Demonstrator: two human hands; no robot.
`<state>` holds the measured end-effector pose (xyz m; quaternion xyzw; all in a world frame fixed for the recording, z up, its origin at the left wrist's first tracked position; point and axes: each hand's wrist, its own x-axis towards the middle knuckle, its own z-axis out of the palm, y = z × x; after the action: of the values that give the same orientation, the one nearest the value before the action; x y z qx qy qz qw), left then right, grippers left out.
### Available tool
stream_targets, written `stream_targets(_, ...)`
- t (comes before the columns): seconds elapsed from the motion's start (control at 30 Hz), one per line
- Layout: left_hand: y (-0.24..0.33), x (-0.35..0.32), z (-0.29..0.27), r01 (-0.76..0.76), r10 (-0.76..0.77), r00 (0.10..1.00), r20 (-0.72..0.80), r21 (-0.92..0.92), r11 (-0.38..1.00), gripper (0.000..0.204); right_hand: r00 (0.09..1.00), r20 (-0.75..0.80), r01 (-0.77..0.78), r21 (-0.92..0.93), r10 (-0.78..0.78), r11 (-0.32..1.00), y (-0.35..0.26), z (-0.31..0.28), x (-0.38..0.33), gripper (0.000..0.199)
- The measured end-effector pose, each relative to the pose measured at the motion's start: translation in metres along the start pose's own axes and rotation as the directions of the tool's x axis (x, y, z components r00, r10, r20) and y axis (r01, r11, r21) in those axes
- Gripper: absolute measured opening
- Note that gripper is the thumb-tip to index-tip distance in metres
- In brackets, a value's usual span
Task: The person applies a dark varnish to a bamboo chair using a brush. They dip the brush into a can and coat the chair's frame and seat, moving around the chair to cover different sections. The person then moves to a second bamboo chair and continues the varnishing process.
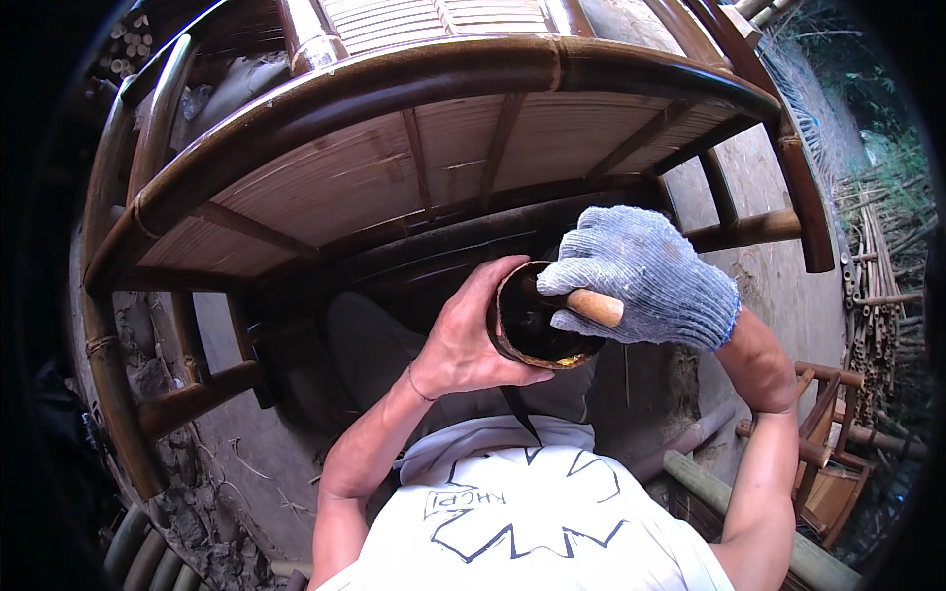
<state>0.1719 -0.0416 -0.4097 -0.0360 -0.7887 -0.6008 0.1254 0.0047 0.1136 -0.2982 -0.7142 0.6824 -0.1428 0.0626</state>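
Note:
My bare left hand (458,340) is wrapped round the side of a round, open-topped can (520,345), thumb along the near rim. The can looks dark and glossy inside, with a yellowish smear on its near edge. My right hand (641,281), in a grey knitted glove, grips a brush by its light wooden handle (597,307) over the can's mouth. The brush's working end is hidden by the glove and the can. Just beyond both hands stands a glossy dark-brown bamboo bench (443,74), with a slatted panel (355,177) below its curved rail.
Bench legs frame both sides, the left leg (118,394) and the right leg (806,197). Small brown bamboo furniture (833,453) stands at the right. A green bamboo pole (759,512) lies low right, and bamboo sticks (872,266) are piled beyond the floor's edge.

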Motion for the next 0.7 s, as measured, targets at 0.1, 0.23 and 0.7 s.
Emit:
stream_targets(0.1,0.001,0.001,0.000,0.026,-0.026,1.000,0.001,-0.012,1.000,0.109,1.000,0.017,0.000,-0.003,0.000,1.000,0.000,-0.002,0.000,0.024)
stream_targets(0.23,0.002,0.005,0.004,0.018,-0.018,1.000,0.003,-0.007,1.000,0.110,1.000,-0.004,-0.004,-0.007,0.004,1.000,0.003,0.001,-0.009,0.028)
stream_targets(0.7,0.002,0.022,0.017,0.036,-0.035,0.998,0.048,-0.024,0.999,0.109,0.992,-0.116,-0.045,0.104,0.057,0.994,0.017,-0.002,-0.035,0.024)
